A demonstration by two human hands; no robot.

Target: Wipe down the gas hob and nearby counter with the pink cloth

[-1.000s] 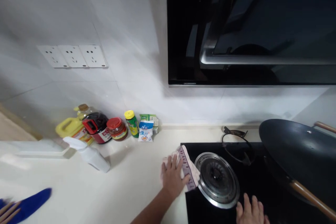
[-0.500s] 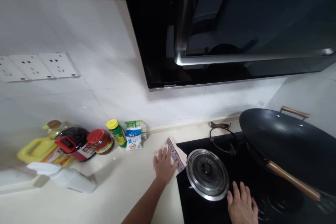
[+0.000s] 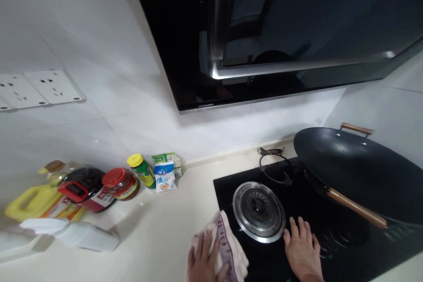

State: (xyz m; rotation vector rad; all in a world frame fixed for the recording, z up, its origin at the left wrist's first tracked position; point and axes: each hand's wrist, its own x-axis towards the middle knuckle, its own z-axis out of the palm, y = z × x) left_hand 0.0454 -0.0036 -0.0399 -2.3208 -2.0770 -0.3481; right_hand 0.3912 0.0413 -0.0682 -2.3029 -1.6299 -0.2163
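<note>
- Left hand (image 3: pixel 205 262) laid over the cloth (image 3: pixel 226 242), fingers stretched out and slightly parted, not clenched; lower part cut off by the bottom of the view.
- Cloth, pale pink with a purple lettered band, bunched in folds on the desk (image 3: pixel 155 224), over the left edge of the cooktop (image 3: pixel 226 194), partly on the black glass.
- Right hand (image 3: pixel 302 246) palm down on the cooktop, fingers released, spread and holding nothing; just beside the right rim of the burner (image 3: pixel 259 211).
- Burner round, with a silver rim, near the cooktop's left edge, between cloth and right hand.
- Black ring (image 3: pixel 287 179) across the cooktop's back edge, behind the burner, near the wok (image 3: pixel 346 163).
- Wok large and dark, tilted, over the right part of the cooktop; wooden handle (image 3: pixel 358 208) slanting towards the near side.
- Along the desk's back edge, from left to right: yellow jug (image 3: pixel 28 202), dark bottle (image 3: pixel 82 187), red-lidded jar (image 3: pixel 122 185), green shaker (image 3: pixel 143 171), then blue-and-white packet (image 3: pixel 165 178) in front of a green packet (image 3: pixel 177 164).
- White sprayer (image 3: pixel 89 237) in front of the jug and dark bottle, leaning to the left.
- Above the cooktop, black hood (image 3: pixel 264 31).
</note>
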